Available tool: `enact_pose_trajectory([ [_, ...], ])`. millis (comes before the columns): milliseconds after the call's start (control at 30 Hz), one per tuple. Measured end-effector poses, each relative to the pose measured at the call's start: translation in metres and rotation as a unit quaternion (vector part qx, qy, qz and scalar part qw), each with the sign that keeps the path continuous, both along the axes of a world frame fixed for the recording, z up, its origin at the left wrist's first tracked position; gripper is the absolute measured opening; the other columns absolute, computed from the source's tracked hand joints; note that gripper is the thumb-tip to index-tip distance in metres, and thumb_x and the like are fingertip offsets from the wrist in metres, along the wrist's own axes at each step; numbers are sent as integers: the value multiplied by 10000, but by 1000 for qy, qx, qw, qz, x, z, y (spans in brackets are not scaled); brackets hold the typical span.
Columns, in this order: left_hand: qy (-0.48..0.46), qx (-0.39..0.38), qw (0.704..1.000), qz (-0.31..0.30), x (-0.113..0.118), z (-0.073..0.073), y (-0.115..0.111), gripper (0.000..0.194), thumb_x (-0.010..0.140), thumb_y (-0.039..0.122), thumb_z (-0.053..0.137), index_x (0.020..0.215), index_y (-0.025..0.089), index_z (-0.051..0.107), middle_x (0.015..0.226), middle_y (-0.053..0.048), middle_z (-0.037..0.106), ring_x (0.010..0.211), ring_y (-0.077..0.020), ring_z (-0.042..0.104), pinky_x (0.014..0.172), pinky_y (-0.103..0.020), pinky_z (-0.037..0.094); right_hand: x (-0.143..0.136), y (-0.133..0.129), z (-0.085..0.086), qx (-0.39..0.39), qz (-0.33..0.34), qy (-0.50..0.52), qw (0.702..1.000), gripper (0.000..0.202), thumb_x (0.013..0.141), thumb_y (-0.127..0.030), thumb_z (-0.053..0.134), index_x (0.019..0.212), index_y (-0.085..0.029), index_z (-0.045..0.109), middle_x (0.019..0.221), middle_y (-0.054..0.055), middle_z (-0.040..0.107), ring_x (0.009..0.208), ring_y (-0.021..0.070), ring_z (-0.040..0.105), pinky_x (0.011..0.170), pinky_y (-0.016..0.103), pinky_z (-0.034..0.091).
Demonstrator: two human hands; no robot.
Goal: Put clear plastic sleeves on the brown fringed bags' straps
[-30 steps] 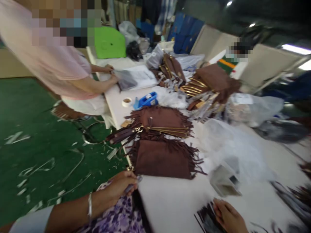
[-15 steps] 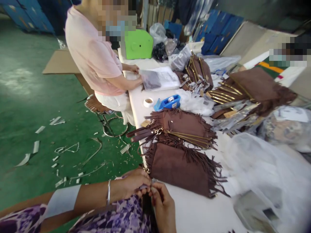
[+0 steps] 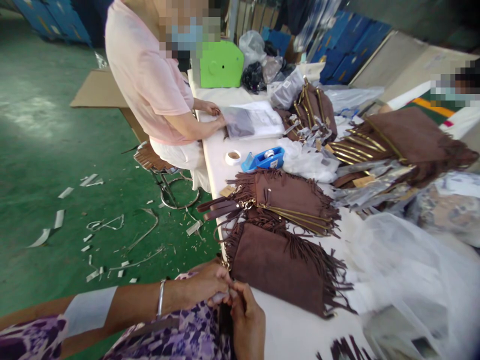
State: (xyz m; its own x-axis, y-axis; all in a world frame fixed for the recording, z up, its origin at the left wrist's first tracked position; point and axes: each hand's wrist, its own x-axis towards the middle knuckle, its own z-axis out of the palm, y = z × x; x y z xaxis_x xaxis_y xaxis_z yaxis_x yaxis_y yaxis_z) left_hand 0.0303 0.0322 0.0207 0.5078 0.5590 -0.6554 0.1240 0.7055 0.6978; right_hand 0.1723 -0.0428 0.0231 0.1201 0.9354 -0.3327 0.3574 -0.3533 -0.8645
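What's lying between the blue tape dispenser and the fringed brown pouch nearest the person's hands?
A pile of similar fringed brown pouches, with gold edging; the head camera's view shows it.

The location is a workshop, identified by a long white worktable [image 3: 285,312] carrying multiple matching brown fringed bags [image 3: 277,267], a blue plastic tape dispenser [image 3: 263,160], translucent plastic sheeting [image 3: 401,250] at right, and a green floor [image 3: 116,200] littered with pale scraps [image 3: 59,219] at left.
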Motion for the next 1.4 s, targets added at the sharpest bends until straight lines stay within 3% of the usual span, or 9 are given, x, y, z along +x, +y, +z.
enact_pose_trajectory([
  [200, 33, 10, 999, 1, -3, 17, 0, 187, 569, 272, 628, 708, 157, 580, 608, -15, 630, 465, -112, 465, 410, -206, 322, 0, 2, 2, -6, 6, -39, 999, 255, 918, -402, 430, 869, -263, 638, 612, -33, 591, 551, 171, 534, 532, 246, 344],
  [333, 39, 42, 998, 1, -2, 8, -6, 263, 659, 394, 656, 766, 172, 565, 634, -6, 639, 499, -131, 522, 428, -212, 359, -2, 4, 5, 1, 6, -56, 998, 240, 916, -395, 429, 890, -275, 635, 638, -19, 635, 567, 189, 575, 508, 258, 342],
  [500, 50, 27, 996, 65, 4, 0, -15, 292, 652, 434, 635, 741, 174, 535, 610, -10, 631, 487, -133, 526, 433, -212, 342, -7, 3, 1, -29, 1, -51, 998, 278, 943, -461, 384, 928, -284, 598, 678, -24, 660, 549, 188, 597, 535, 266, 383],
  [667, 33, -41, 987, 153, 8, 7, -20, 294, 574, 399, 650, 725, 170, 544, 556, -7, 609, 459, -128, 503, 464, -227, 352, -14, -2, -6, -2, -98, -47, 994, 360, 892, -498, 485, 1159, -259, 456, 647, -53, 636, 572, 210, 629, 557, 280, 419],
  [867, 30, -70, 974, 212, 11, 7, -25, 245, 540, 310, 662, 713, 157, 580, 625, -3, 598, 577, -139, 534, 547, -233, 373, -20, -7, -12, -32, -158, -18, 987, 311, 874, -542, 523, 1006, -264, 482, 754, -18, 699, 642, 204, 667, 614, 279, 474],
  [967, 31, -49, 969, 239, 12, 8, -26, 220, 536, 296, 665, 688, 152, 598, 689, -15, 596, 688, -163, 549, 655, -256, 413, -23, -10, -16, -25, -173, -105, 979, 343, 869, -600, 508, 963, -270, 511, 857, 25, 716, 693, 228, 677, 618, 299, 469],
  [1100, 21, -1, 968, 248, 14, 12, -28, 192, 572, 313, 644, 672, 152, 613, 743, -45, 615, 794, -201, 565, 765, -286, 421, -26, -14, -16, 11, -185, -182, 966, 404, 871, -653, 459, 866, -265, 572, 838, 51, 707, 750, 247, 666, 632, 308, 446],
  [1267, 28, 46, 966, 251, 17, 4, -32, 186, 590, 319, 668, 660, 157, 609, 730, -49, 619, 777, -206, 564, 763, -293, 425, -29, -12, -16, -25, -205, -75, 976, 324, 855, -531, 531, 786, -241, 659, 736, 8, 683, 692, 197, 622, 666, 269, 439],
  [1400, 12, 71, 968, 240, 16, -3, -36, 193, 665, 341, 657, 667, 153, 612, 694, -37, 600, 728, -186, 551, 715, -277, 426, -32, -10, -21, -74, -233, 60, 968, 380, 806, -566, 575, 724, -201, 642, 483, -37, 514, 472, 143, 462, 483, 242, 357],
])
